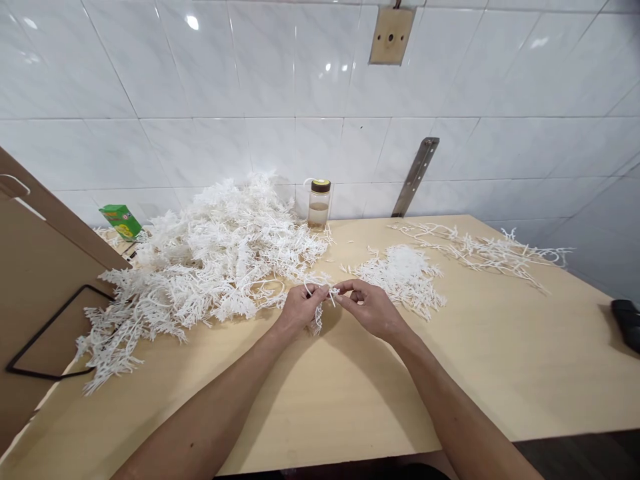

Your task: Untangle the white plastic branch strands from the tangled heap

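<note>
My left hand (301, 306) is closed on a white plastic branch (317, 321), part of which hangs below the fingers. Just to its right, my right hand (367, 305) pinches the same branch at a small tip between thumb and forefinger. Behind and left of my hands rises a large heap of white branching plastic sprays (220, 247). Close to the right hand lies a smaller pile of short white sprigs (400, 273). Farther right, bare white stems (493, 255) are spread on the table.
The wooden table (320, 413) meets a tiled wall. A bottle with liquid (319, 205) stands at the back, a metal bracket (416, 177) to its right. At left are a green box (121, 222) and a brown board (50, 287). A black object (626, 323) lies at the right edge.
</note>
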{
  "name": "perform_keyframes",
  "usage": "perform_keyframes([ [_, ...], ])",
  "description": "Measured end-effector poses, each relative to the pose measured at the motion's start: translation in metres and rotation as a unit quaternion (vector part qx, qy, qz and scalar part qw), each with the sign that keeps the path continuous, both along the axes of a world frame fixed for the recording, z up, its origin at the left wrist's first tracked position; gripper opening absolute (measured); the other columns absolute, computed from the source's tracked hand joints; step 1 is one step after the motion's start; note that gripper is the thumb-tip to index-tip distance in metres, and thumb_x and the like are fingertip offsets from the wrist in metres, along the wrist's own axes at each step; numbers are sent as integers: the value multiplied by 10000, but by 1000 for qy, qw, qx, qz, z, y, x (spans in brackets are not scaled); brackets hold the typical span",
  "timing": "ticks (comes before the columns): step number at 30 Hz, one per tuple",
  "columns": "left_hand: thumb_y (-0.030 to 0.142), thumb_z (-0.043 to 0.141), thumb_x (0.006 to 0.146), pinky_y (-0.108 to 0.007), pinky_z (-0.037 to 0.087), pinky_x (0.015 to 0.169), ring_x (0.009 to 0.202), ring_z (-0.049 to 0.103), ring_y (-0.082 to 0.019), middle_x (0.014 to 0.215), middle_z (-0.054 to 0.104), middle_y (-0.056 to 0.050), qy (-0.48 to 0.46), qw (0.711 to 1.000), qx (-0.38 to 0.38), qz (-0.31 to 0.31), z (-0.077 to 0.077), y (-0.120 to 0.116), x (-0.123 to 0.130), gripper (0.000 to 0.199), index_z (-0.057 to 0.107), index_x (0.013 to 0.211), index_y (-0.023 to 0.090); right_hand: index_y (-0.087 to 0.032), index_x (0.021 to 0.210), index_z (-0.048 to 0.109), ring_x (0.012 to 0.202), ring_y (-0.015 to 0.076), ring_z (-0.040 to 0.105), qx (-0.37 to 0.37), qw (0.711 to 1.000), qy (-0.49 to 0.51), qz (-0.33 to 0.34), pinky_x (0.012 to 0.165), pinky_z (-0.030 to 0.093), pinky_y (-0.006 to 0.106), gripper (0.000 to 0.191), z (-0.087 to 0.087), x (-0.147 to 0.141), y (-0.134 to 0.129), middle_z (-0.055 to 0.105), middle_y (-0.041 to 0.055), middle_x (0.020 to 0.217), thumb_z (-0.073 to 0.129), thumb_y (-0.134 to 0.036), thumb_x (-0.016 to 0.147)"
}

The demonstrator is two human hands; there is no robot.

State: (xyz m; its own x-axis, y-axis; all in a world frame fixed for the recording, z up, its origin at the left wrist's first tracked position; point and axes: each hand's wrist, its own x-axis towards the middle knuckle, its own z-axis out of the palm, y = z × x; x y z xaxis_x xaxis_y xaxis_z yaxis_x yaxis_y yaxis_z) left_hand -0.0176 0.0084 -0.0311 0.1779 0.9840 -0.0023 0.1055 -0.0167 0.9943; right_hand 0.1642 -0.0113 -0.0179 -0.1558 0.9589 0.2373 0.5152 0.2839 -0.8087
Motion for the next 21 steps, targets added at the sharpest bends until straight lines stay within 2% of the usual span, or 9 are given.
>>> perform_keyframes([
  [4,663,627,724,-237,225,464,454,291,-69,476,367,60,12,1000,18,-2,0,1,0,518,600,632,154,-190,893,679,653,146,568,4,1000,11,-25,662,455,286,235,0,-5,0,686,30,808,598,-403,838],
  [10,633,640,722,-228,198,439,420,268,-60,454,335,71,-9,1000,-9,-5,1,-1,1,487,553,618,166,-198,864,632,577,141,527,34,998,-26,-48,573,413,263,160,-4,-9,-1,607,-7,652,552,-335,848],
  [15,597,652,725,-228,230,432,406,306,-70,449,381,64,-31,999,-37,7,4,-3,1,441,598,671,162,-206,852,588,576,137,528,73,996,-35,-34,585,426,264,152,-6,-11,-1,615,2,682,511,-334,881],
  [21,575,676,709,-236,325,485,492,434,-98,540,525,3,-11,1000,-11,8,5,-2,1,431,621,631,154,-206,889,618,579,133,533,81,995,-42,-31,603,440,271,161,-4,-12,-3,665,18,759,516,-332,887],
])
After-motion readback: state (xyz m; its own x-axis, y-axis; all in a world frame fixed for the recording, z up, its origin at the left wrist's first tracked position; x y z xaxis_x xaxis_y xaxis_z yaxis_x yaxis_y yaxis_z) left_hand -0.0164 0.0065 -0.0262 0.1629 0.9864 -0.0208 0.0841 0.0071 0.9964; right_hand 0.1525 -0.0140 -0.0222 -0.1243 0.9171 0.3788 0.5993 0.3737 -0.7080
